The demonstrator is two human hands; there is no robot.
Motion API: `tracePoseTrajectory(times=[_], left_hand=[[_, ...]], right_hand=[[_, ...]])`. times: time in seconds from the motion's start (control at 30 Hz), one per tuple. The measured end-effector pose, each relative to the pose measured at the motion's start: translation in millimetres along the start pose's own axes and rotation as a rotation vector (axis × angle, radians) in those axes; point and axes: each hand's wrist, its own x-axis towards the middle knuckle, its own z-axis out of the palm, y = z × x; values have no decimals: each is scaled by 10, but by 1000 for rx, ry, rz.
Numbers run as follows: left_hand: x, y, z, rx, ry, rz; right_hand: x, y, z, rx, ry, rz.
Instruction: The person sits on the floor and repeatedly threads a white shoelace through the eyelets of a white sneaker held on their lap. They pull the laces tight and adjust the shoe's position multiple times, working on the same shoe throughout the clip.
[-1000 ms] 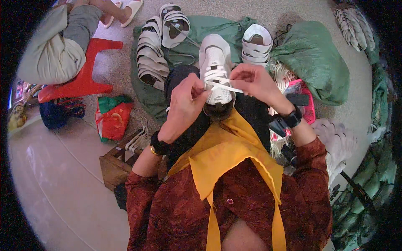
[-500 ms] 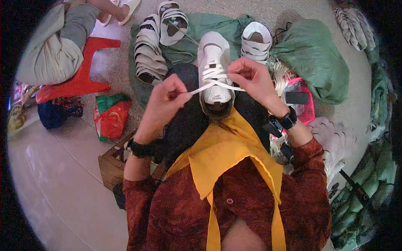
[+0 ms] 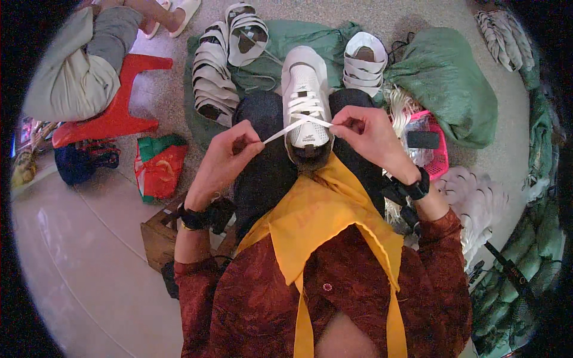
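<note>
— While the white sneaker rests toe-away on the person's dark lap, how would you say it handles?

— Light, I'd judge, with a stiff sole and a soft upper; the flat white lace is limp and a little slick, so it likely needs a firm pinch near its ends; the shoe itself is best steadied by the heel or the sides.

— And the hands?

— Set apart, each one pinched shut on the lace; the left hand draws one end out to the left, the right hand holds the other just beside the tongue; the lace runs taut between them across the shoe.

— What differs from half a second ago?

— The left hand has dropped lower and farther out, so its stretch of lace is longer and slants more; the right hand has barely shifted; the sneaker lies where it did, with the stacked pale sandals and green cloth beyond it unmoved.
</note>
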Motion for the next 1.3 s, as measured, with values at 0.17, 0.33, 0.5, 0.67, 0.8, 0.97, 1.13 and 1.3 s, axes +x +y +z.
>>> tracePoseTrajectory(times=[0.17, 0.33, 0.5, 0.67, 0.8, 0.97, 1.13, 1.3], left_hand=[[-26, 163, -122, -11, -58, -12], [-44, 355, -66, -191, -98, -13], [-106, 521, -18, -209, -102, 16], [-141, 660, 42, -220, -128, 92], [-114, 692, 52, -143, -194, 37], [92, 383, 218, 67, 36, 211], [397, 335, 417, 180, 104, 433], [502, 479, 544, 258, 88, 409]], right_hand=[[-61, -85, 60, 321, -109, 43], [-44, 1, 63, 204, -75, -1], [-26, -70, 67, 177, -14, -69], [21, -369, 174, 24, -73, -306], [1, -330, 292, -114, -209, -527], [-189, -404, 141, -159, -215, -529], [-394, -449, -113, -130, -197, -500], [-556, -502, -194, -118, -218, -527]])
